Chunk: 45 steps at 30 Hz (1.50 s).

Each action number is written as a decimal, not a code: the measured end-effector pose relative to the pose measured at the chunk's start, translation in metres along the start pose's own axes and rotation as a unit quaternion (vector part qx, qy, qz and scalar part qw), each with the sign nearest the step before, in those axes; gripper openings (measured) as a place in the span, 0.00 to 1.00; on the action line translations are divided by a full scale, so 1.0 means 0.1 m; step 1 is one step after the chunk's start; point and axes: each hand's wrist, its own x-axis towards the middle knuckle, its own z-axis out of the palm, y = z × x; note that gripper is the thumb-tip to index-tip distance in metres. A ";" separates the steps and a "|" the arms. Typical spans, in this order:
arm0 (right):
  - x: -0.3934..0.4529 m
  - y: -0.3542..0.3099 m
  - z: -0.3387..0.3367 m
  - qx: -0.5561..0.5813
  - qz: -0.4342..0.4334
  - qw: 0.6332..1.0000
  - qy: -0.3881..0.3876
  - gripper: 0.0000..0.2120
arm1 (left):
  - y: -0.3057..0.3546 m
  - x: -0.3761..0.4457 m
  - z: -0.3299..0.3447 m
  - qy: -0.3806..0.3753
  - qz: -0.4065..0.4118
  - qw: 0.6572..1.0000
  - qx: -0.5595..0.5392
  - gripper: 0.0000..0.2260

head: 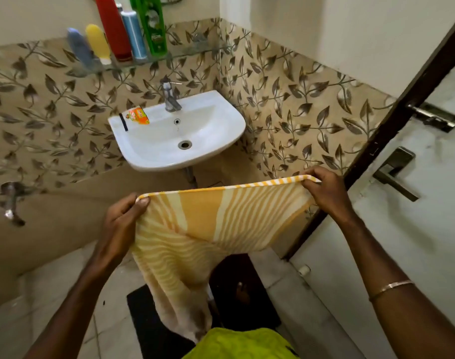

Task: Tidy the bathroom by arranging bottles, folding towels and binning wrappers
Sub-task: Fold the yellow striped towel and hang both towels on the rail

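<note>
A yellow and white striped towel hangs spread in front of me, below the sink. My left hand pinches its top left corner. My right hand pinches its top right corner, held a little higher. The towel's lower part droops toward the floor. An orange wrapper lies on the left rim of the white sink, beside a thin black item. Several bottles stand on the glass shelf above: blue-grey, yellow, red, light blue and green.
A chrome tap rises at the back of the sink. A white door with a handle and a bolt stands at right. A wall tap sticks out at left. A dark mat lies on the floor; bright green fabric sits at the bottom.
</note>
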 end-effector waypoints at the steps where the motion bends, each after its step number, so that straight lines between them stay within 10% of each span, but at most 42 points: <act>1: -0.01 -0.02 0.02 0.043 0.000 0.999 -0.021 0.07 | -0.10 -0.06 -0.05 0.011 -0.023 1.000 -0.003 0.16; 14: -0.23 -1.00 0.51 0.160 -0.103 0.932 -0.309 0.07 | -0.80 -0.42 -0.02 -0.016 -0.095 0.965 0.244 0.13; 17: -0.36 -1.19 0.77 0.116 -0.140 0.905 -0.386 0.04 | -0.67 -0.43 0.35 -0.072 -0.038 0.986 0.145 0.30; 21: -0.58 -1.20 1.12 0.043 -0.194 0.865 -0.460 0.01 | -0.37 -0.42 0.83 -0.146 0.001 0.989 -0.017 0.24; 29: -0.67 -1.05 1.16 0.026 -0.177 0.885 -0.431 0.05 | -0.63 -0.52 0.85 -0.061 0.002 0.998 -0.019 0.04; 45: -0.34 -0.73 0.94 0.005 -0.086 0.960 -0.266 0.05 | -1.04 -0.60 0.83 -0.061 -0.037 0.996 0.052 0.08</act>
